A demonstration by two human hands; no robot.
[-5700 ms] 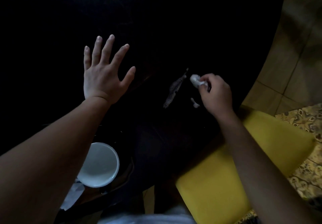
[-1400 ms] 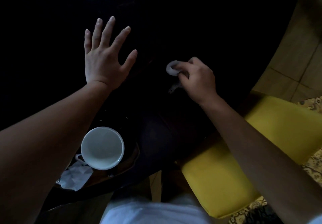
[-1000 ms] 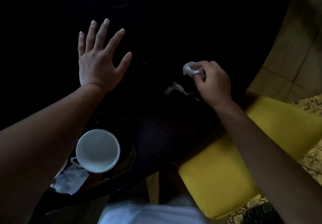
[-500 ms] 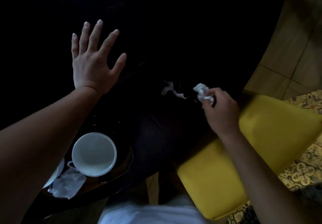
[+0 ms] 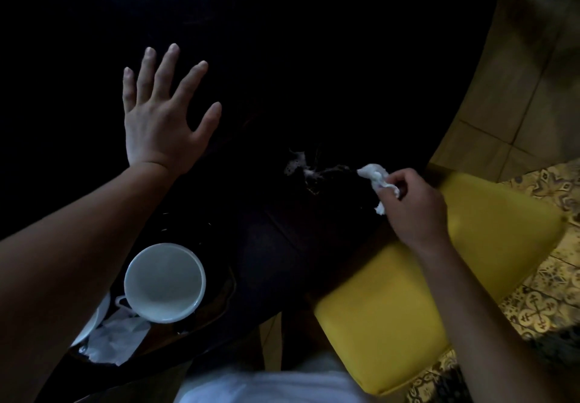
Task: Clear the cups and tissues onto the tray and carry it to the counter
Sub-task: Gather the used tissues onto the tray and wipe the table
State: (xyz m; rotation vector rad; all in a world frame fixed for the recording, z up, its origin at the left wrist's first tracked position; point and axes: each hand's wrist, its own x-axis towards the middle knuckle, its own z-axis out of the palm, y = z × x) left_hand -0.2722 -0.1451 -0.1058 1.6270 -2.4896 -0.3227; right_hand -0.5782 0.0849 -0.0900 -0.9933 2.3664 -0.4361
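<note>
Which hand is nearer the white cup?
Left. The left hand lies spread on the dark table beyond the cup, its forearm passing beside it. The right hand grips a tissue far right.

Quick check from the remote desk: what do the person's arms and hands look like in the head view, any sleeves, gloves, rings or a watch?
Both forearms are bare to the frame's edge, no sleeves. The left hand and right hand wear no gloves; no rings or watch show, and both wrists look bare. Fingernails on the left hand look short and plain. The dim light hides finer marks.
</note>
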